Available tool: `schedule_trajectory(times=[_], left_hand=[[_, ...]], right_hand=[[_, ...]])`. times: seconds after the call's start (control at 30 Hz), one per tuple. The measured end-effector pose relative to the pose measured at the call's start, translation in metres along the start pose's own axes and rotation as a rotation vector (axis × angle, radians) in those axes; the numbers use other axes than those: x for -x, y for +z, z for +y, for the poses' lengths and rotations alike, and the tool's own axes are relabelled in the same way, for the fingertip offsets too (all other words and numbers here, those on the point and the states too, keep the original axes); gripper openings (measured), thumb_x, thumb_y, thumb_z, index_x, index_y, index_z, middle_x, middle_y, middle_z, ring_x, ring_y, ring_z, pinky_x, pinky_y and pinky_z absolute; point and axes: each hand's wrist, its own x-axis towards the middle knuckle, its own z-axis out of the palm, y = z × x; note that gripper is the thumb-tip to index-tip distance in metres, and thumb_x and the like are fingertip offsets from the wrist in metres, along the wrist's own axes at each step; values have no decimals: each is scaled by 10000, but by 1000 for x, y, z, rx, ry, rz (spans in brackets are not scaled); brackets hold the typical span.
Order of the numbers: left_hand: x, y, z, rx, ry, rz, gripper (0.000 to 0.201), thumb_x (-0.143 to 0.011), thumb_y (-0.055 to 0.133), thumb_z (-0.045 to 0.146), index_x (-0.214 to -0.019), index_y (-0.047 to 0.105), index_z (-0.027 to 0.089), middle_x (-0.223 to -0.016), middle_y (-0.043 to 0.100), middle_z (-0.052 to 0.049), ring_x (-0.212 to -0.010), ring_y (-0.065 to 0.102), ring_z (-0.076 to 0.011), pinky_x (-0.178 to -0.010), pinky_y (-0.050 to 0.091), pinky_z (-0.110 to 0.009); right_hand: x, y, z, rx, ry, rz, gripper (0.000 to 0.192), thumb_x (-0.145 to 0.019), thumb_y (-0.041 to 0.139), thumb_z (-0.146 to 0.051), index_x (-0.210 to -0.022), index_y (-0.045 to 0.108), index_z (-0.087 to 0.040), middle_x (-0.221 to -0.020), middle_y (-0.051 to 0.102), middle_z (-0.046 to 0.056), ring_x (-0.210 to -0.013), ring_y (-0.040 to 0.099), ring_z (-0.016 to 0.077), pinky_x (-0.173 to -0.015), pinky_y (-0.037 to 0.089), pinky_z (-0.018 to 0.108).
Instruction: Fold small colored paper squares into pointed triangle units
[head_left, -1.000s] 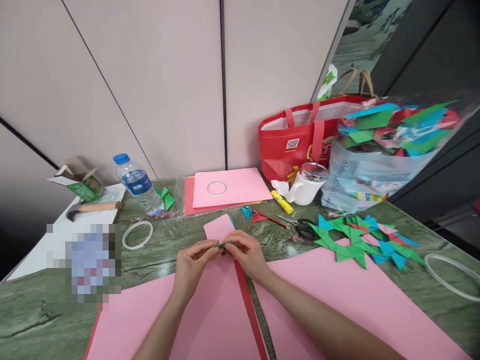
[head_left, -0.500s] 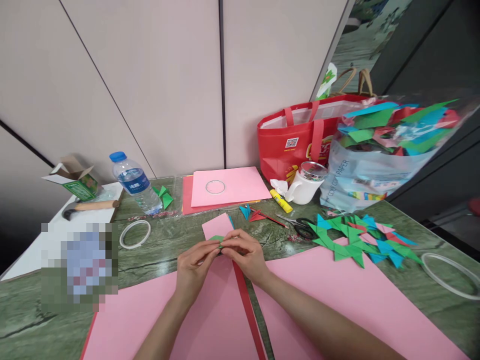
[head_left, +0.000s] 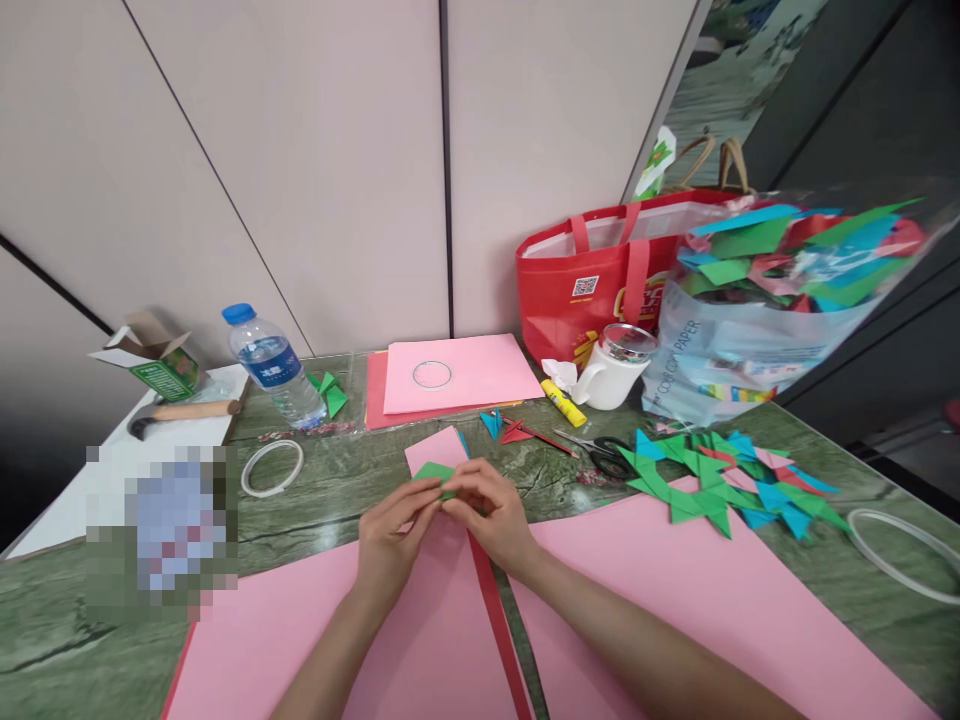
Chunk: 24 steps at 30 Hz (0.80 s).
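Observation:
Between both sets of fingertips is a small piece of folded green paper (head_left: pixel 433 472), partly hidden by the fingers. My left hand (head_left: pixel 397 525) pinches its near left side. On its right side, my right hand (head_left: pixel 491 510) is closed with thumb and fingers curled round the edge. Just behind the green paper lies a small stack of pink paper squares (head_left: pixel 435 447) with a bit of blue at its edge. Beneath my hands and forearms spread large pink sheets (head_left: pixel 420 630), with a red edge showing between them.
Scissors (head_left: pixel 600 455), a glue stick (head_left: pixel 564 402) and a white mug (head_left: pixel 611 370) stand or lie beyond my right hand. Folded paper stars (head_left: pixel 697 480) lie at right, before a plastic bag (head_left: pixel 720 350). A water bottle (head_left: pixel 274 370) and tape roll (head_left: pixel 271 469) are at left.
More of the green paper shows now above my fingertips. My left hand has shifted slightly to the right, and both hands stay close together.

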Motion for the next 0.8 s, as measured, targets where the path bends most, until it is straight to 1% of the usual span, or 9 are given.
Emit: schedule_trajectory(times=[0.03, 0.07, 0.2, 0.33, 0.47, 0.6, 0.63, 0.7, 0.8], left_hand=[[0, -1, 0, -2, 0, 12, 145, -739, 558, 198, -803, 684, 232, -880, 695, -40, -823, 634, -186, -716, 510, -295], [0, -2, 1, -3, 3, 22, 148, -738, 559, 195, -810, 682, 233, -885, 695, -39, -829, 632, -186, -724, 509, -299], [0, -4, 1, -21, 21, 43, 140, -733, 567, 204, -802, 684, 238, -924, 687, -43, -837, 629, -192, -758, 500, -326], [2, -5, -2, -20, 30, 39, 139, -742, 555, 201, -783, 686, 223, -1091, 617, -76, -801, 631, -187, -684, 519, -305], [2, -5, -1, -31, 50, 37, 132, -734, 563, 197, -770, 688, 219, -1228, 512, -98, -805, 623, -202, -627, 511, -291], [1, -3, 2, 35, -52, 93, 118, -707, 597, 221, -797, 673, 213, -1347, 359, -85, -754, 621, -180, -612, 512, -289], [1, -3, 2, 68, -90, 111, 117, -697, 608, 227, -794, 670, 211, -1339, 365, -81, -759, 618, -177, -623, 513, -290], [-1, -2, 1, 131, -178, 118, 102, -672, 630, 245, -755, 675, 209, -1212, 494, -75, -776, 612, -182, -641, 509, -283], [-2, -1, 0, 180, -306, 78, 80, -627, 663, 265, -683, 693, 216, -786, 649, -34, -700, 603, -178, -603, 493, -255]], right_hand=[[0, 0, 2, -63, 24, 17, 207, -653, 663, -215, -851, 601, -220, -942, 474, 42, -684, 541, 123, -554, 489, 244], [0, 1, 4, -104, 36, 43, 228, -632, 682, -222, -841, 591, -223, -982, 451, 45, -725, 544, 132, -581, 500, 253], [-3, -1, 10, -174, 96, 54, 141, -624, 689, -261, -726, 607, -207, -1102, 407, 62, -847, 544, 165, -698, 503, 293], [-7, -3, 11, -239, 128, 12, 143, -576, 725, -250, -678, 638, -198, -1016, 505, 55, -908, 537, 185, -770, 472, 300], [-8, -4, 12, -240, 196, -3, 124, -558, 731, -243, -621, 643, -183, -693, 541, 3, -606, 526, 111, -550, 477, 229], [-8, -5, 13, -187, 210, 39, 122, -553, 729, -250, -591, 642, -172, -645, 518, -4, -558, 494, 99, -451, 443, 193], [-8, -5, 13, -181, 207, 47, 123, -554, 728, -252, -589, 641, -171, -654, 518, -2, -563, 497, 100, -453, 444, 194], [-8, -6, 14, -177, 192, 56, 119, -558, 725, -247, -591, 640, -171, -658, 519, -4, -562, 500, 98, -470, 447, 200], [-8, -6, 13, -165, 168, 55, 108, -561, 724, -229, -595, 641, -169, -648, 522, -7, -567, 504, 99, -501, 445, 210]])
